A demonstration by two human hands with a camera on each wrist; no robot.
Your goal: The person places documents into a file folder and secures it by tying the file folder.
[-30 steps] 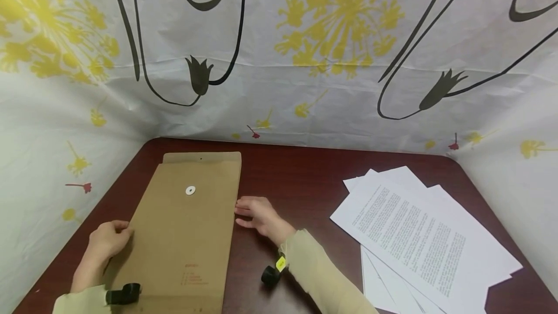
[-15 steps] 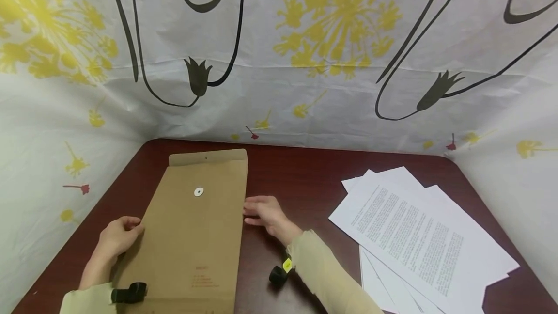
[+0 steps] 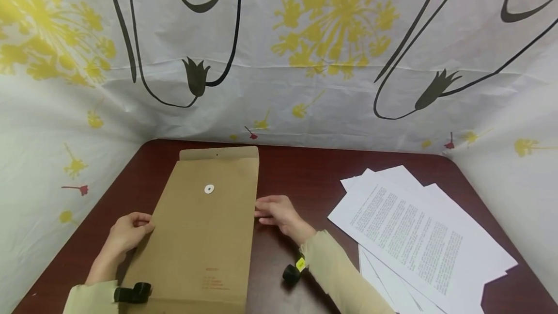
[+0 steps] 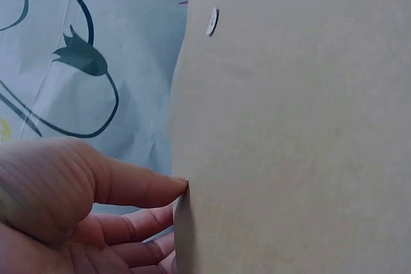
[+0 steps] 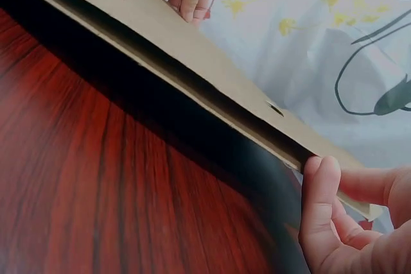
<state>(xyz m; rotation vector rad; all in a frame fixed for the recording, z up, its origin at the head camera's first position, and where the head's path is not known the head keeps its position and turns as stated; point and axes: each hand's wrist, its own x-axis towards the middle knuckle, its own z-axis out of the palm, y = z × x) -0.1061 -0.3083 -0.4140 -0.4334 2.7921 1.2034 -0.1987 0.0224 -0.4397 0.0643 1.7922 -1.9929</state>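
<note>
Well, 2 hands [image 3: 125, 232] [image 3: 281, 213] point inward, gripping the brown envelope [image 3: 202, 236]

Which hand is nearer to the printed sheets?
Right. The right hand is at the brown paper envelope's right edge, left of the printed sheets; the left hand pinches the envelope's left edge, farther away.

Nothing legible (too small, blurred)
</note>
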